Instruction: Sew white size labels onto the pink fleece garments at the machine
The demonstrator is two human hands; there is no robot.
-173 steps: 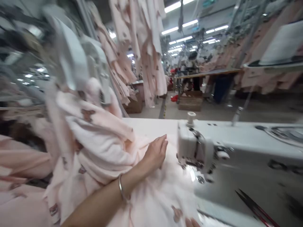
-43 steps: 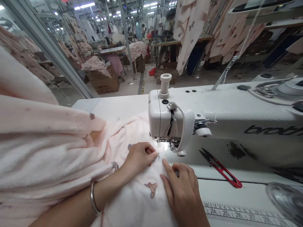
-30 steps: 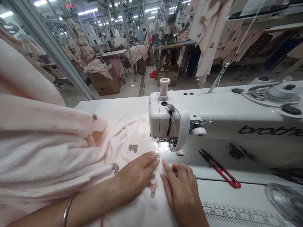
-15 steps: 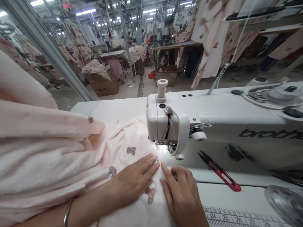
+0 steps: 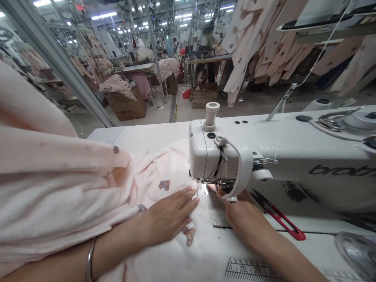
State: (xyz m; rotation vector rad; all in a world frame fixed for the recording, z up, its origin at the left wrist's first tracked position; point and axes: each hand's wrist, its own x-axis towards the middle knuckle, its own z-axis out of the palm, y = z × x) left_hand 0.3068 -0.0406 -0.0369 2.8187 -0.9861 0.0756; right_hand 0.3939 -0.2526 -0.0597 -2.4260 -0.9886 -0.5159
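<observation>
A pale pink fleece garment with small bear prints lies heaped across the table and runs under the head of a white sewing machine. My left hand lies flat on the fabric, fingers stretched toward the needle. My right hand has reached in under the machine head beside the presser foot; its fingertips are hidden behind the white guard, so I cannot see what they touch.
Red-handled thread snips lie on the machine bed right of my right hand. A printed ruler runs along the table's front edge. Beyond the table are cardboard boxes, hanging pink garments and other workstations with people.
My right hand left the fabric's edge and moved forward and right, under the machine head. The left hand stays flat on the fabric.
</observation>
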